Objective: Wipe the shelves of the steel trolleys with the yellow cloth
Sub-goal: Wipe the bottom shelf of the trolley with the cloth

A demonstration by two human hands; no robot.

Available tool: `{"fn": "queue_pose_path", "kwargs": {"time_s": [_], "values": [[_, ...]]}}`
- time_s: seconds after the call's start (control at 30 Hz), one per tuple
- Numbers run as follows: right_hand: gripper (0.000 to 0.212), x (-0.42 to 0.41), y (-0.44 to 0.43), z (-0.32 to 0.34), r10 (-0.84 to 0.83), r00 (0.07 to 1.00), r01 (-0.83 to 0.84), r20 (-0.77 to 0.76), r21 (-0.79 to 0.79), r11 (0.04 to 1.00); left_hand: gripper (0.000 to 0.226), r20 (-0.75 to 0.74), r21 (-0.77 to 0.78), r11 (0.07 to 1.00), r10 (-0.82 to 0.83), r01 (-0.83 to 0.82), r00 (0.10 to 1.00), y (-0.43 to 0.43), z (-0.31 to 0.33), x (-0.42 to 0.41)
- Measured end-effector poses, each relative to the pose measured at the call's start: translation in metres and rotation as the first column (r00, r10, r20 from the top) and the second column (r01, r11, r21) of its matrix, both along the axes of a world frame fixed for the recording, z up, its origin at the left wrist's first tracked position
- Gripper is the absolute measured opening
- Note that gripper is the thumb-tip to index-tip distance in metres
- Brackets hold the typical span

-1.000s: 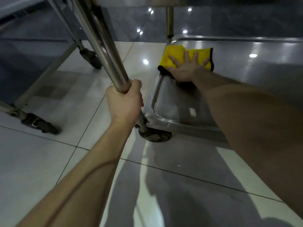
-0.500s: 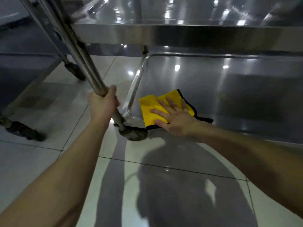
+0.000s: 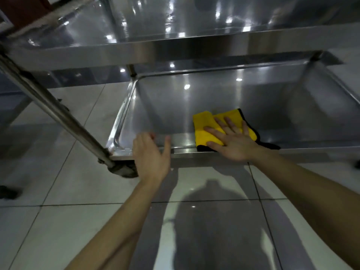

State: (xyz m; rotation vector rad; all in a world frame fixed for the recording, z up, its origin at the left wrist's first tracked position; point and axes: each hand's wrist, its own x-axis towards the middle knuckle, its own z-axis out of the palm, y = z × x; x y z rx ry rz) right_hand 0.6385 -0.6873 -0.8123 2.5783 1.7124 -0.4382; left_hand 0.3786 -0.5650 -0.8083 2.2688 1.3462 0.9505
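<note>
Yellow cloth (image 3: 203, 124) partly beneath right hand (image 3: 233, 144)

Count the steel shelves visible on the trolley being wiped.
2. The bottom shelf, where the right hand presses the yellow cloth, and an upper shelf directly above it. Any higher shelf would be out of frame.

Glossy pale tiled floor (image 3: 58, 230), big square tiles. Dark shadow (image 3: 210, 227) shaped like head and shoulders lies on the tiles. A thin dark grout line (image 3: 78, 204) runs sideways left of the shadow; another grout line (image 3: 261, 201) slants down just right of it. Small light glint (image 3: 193, 206) inside the shadow. Red-brown object (image 3: 25, 8) far up-left of the shadow, cut by the frame edge, unclear what.
</note>
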Motion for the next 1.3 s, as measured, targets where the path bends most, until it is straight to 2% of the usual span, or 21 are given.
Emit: {"fn": "queue_pose_path", "kwargs": {"time_s": [0.1,0.2,0.3,0.4,0.5,0.57,0.67,0.83,1.03,1.13,1.23,1.3], "values": [[0.068,0.0,-0.001,0.0,0.001,1.0,-0.001,-0.009,0.017,1.0,0.064,-0.244,0.043,0.994,-0.084,0.097,0.966,0.032,-0.005,0.042],[0.069,0.002,-0.003,-0.005,0.015,1.0,-0.015,-0.006,0.07,0.997,0.081,-0.423,0.054,0.996,-0.045,0.075,0.905,0.071,-0.017,0.059],[0.08,0.022,0.001,-0.006,0.042,0.999,-0.04,-0.012,0.101,0.994,0.096,-0.509,-0.022,1.0,-0.011,0.0,0.861,0.087,-0.035,0.057],[0.087,0.063,0.023,-0.006,-0.006,1.0,0.007,-0.019,0.05,0.999,0.088,-0.522,0.03,0.999,-0.011,0.032,0.853,0.081,-0.036,0.054],[0.097,0.106,0.064,-0.009,-0.098,0.995,0.097,0.012,0.065,0.993,0.082,-0.556,0.061,0.997,0.0,0.041,0.831,0.074,-0.026,0.054],[0.099,0.126,0.104,-0.01,-0.155,0.988,0.152,0.028,0.076,0.985,0.079,-0.55,0.081,0.996,0.01,0.041,0.835,0.069,-0.024,0.054],[0.099,0.137,0.172,-0.002,-0.202,0.979,0.201,0.013,0.039,0.979,0.074,-0.458,0.091,0.995,0.012,0.033,0.889,0.069,-0.021,0.057],[0.081,0.091,0.233,0.005,-0.128,0.992,0.128,0.01,-0.005,0.992,0.067,-0.312,0.131,0.991,0.02,0.022,0.95,0.072,-0.024,0.057],[0.071,0.001,0.151,-0.003,0.082,0.997,-0.081,-0.009,0.039,0.996,0.06,-0.18,0.162,0.987,0.015,0.015,0.984,0.073,-0.023,0.055],[0.071,-0.039,0.084,-0.014,0.159,0.987,-0.155,-0.015,0.15,0.976,0.058,-0.129,0.129,0.992,0.005,0.012,0.992,0.069,-0.019,0.055],[0.069,-0.018,0.034,-0.014,0.11,0.994,-0.113,0.024,0.186,0.976,0.058,-0.162,0.097,0.995,0.018,-0.002,0.987,0.069,-0.017,0.054],[0.075,0.025,0.004,-0.011,-0.027,0.999,0.024,0.019,0.143,0.989,0.059,-0.21,0.079,0.997,0.008,0.009,0.978,0.068,-0.017,0.053]]}}
